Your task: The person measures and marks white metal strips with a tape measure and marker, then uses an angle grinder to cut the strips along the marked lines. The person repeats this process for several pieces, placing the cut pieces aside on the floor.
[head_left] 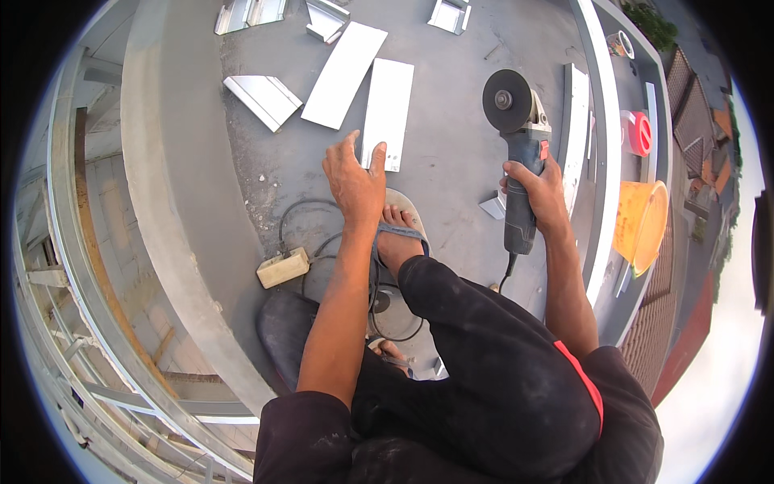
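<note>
My right hand (pixel 545 194) is wrapped round the dark body of an angle grinder (pixel 522 226). The grinder's black disc (pixel 505 119) points away from me, and a cord runs from its near end. My left hand (pixel 355 184) has its thumb and fingers apart at the near end of a flat white metal strip (pixel 390 105). Its thumb overlaps the strip's edge; whether it touches cannot be made out. A second white strip (pixel 345 74) lies slanted just to the left, and an angle-cut white profile piece (pixel 264 102) rests farther left.
Short white channel offcuts (pixel 326 20) lie at the far side. A pale socket block (pixel 282 269) with looping black cable (pixel 322 242) sits near my sandalled foot (pixel 397 242). Long white profiles (pixel 574 121) run along the right, beside an orange bucket (pixel 639 226). A low wall (pixel 161 202) borders the left.
</note>
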The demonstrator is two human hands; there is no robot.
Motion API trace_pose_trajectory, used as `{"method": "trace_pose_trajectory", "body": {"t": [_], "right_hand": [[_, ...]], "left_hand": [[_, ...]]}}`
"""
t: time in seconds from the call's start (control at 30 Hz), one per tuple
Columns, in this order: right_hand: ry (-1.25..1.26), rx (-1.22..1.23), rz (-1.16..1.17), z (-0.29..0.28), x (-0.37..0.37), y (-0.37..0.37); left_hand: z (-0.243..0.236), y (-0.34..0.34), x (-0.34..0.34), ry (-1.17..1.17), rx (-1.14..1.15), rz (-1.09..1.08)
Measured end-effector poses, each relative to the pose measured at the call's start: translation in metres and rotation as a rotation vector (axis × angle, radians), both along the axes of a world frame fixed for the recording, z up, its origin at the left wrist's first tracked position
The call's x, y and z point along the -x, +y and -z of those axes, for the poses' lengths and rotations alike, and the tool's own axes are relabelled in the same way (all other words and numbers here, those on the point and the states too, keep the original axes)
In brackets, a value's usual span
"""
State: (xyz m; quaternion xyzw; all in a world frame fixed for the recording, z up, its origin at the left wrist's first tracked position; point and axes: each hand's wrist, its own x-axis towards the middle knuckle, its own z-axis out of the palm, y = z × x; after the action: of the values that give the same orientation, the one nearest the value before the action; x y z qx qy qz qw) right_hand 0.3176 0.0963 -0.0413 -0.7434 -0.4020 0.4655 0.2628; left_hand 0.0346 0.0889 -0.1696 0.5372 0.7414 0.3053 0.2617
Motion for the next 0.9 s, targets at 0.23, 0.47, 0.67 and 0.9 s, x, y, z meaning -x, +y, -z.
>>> {"method": "trace_pose_trajectory", "body": {"t": [0.23, 0.47, 0.67, 0.9], "right_hand": [[-0.086, 0.122, -0.129, 0.014, -0.007, -0.026], [-0.155, 0.265, -0.25, 0.049, -0.004, -0.049], [-0.177, 0.308, -0.267, 0.072, 0.002, -0.057], [-0.124, 0.416, -0.246, 0.056, 0.01, -0.04]], "left_hand": [[0.018, -0.01, -0.016, 0.016, 0.215, 0.118], [0.011, -0.012, -0.016, -0.077, 0.321, 0.134], [0.016, -0.01, -0.009, -0.107, 0.316, 0.134], [0.02, -0.005, -0.006, -0.166, 0.354, 0.121]]}}
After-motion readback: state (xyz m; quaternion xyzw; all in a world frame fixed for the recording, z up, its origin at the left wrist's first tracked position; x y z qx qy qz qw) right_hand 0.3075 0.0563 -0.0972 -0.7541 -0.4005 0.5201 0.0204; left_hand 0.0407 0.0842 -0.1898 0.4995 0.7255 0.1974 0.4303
